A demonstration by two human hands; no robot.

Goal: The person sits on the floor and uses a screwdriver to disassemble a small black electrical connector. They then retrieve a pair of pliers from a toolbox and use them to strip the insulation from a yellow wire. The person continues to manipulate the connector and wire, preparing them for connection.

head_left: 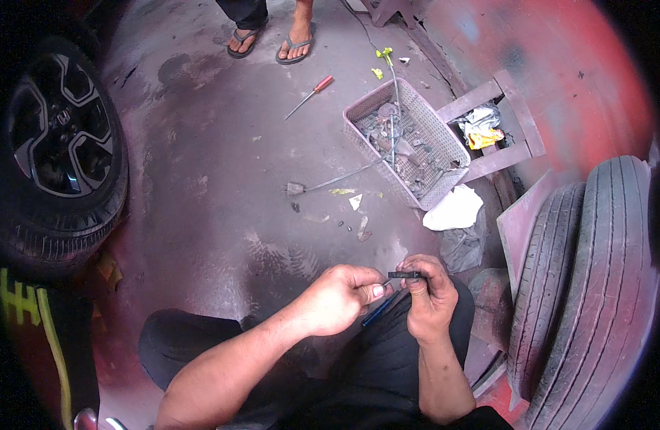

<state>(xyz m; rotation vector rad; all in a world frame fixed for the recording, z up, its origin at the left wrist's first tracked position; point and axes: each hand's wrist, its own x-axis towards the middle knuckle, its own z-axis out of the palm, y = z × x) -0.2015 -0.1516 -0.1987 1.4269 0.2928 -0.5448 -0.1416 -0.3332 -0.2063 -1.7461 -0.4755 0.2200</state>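
Observation:
Over my lap, my two hands meet in front of my knees. My right hand (429, 297) pinches a small black rectangular part (404, 275) between thumb and fingers. Close against its left end, my left hand (344, 297) is closed, thumb pressed to the fingers. A thin, dark sliver shows between its fingertips and the black part; its kind is too small to make out. Just below the hands a slim blue rod (376, 313) slants over my dark trousers. Whether the left fingers touch this rod I cannot tell.
Ahead stands a plastic basket (355, 118) of scraps, a cord with a plug (295, 188) trailing from it. A red-handled screwdriver (323, 84) lies on the floor. Tires (584, 287) lean at right; a wheel (64, 143) stands left. Another person's sandalled feet (295, 46) are at the far side.

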